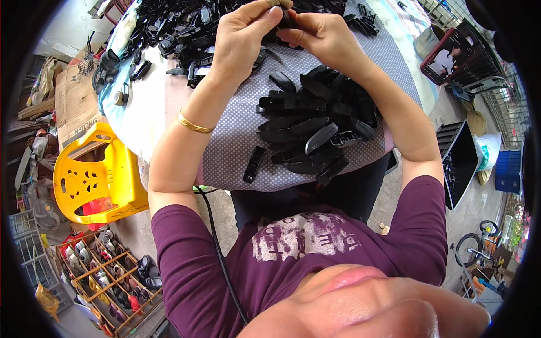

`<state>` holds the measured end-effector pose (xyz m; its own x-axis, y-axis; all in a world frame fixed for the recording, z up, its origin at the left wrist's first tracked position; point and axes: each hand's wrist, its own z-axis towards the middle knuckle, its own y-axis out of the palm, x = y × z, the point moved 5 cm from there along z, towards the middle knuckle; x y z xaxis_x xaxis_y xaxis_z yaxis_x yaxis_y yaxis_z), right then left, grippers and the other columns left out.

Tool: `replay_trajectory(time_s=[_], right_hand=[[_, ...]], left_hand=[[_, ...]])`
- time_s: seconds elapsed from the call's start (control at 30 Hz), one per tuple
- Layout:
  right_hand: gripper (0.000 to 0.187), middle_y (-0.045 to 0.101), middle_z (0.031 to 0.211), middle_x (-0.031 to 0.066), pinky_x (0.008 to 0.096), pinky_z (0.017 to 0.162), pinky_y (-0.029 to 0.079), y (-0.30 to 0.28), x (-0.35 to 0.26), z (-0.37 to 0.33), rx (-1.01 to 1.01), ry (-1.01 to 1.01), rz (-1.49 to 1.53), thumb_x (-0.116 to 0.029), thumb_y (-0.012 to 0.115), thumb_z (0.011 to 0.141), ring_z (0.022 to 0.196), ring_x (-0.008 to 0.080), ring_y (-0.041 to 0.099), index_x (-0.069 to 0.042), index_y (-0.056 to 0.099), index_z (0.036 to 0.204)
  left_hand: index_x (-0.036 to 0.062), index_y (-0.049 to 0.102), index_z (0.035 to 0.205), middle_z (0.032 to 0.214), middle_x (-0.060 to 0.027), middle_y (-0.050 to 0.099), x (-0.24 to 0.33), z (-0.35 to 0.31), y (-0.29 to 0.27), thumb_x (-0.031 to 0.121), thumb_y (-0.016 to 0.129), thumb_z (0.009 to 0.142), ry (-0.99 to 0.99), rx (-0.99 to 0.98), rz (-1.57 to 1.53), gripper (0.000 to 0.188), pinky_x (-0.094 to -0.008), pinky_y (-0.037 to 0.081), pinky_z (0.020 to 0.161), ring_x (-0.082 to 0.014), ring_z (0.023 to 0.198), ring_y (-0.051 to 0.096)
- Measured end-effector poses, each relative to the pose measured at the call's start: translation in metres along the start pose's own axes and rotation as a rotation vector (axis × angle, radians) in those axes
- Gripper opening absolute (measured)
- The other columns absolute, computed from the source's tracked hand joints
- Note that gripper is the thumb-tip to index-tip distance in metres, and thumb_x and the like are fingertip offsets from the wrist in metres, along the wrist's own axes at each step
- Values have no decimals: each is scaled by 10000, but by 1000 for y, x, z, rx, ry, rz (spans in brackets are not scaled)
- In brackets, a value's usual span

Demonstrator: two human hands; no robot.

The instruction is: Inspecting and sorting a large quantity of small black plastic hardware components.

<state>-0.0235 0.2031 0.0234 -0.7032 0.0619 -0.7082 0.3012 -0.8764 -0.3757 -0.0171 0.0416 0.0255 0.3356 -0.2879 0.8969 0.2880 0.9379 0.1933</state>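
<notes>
At the far side of the table, my left hand point(238, 45) and my right hand point(333, 48) meet with bent, pinching fingers. Between the fingertips is a small dark piece point(286, 22), mostly hidden; its exact kind does not show. A tan wrap point(280, 3) covers one of my left fingertips. Between my forearms lies a heap of black curved plastic clips point(315, 121) on the dotted grey tablecloth point(225, 155). A single black clip point(255, 164) rests apart at its left. Beyond my left hand spreads a larger mass of black plastic parts point(174, 28).
A yellow plastic chair point(127, 177) stands close to the table's left side. Right of the table are a black crate point(457, 160) and a dark red basket point(442, 62). One black cable point(213, 225) hangs by my left side. Shoes fill a wooden rack point(107, 287) at lower left.
</notes>
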Motion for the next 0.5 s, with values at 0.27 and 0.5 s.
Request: replay_trajectory(time_s=[0.27,0.5], right_hand=[[238,762,941,108,315,700,555,-77,17,25,-209,455,-8,-194,693,961,809,115,670,-13,739,1109],[329,756,991,170,448,827,574,-158,143,7,206,651,-1103,-364,690,905,925,329,733,-123,761,1117]], left_hand=[[27,633,1385,1072,-108,758,30,-2,29,81,691,984,99,-374,436,409,-274,551,932,-138,1016,703],[39,671,1346,1112,-39,746,8,-17,50,208,787,914,-172,-448,488,478,-225,526,814,-77,817,600]])
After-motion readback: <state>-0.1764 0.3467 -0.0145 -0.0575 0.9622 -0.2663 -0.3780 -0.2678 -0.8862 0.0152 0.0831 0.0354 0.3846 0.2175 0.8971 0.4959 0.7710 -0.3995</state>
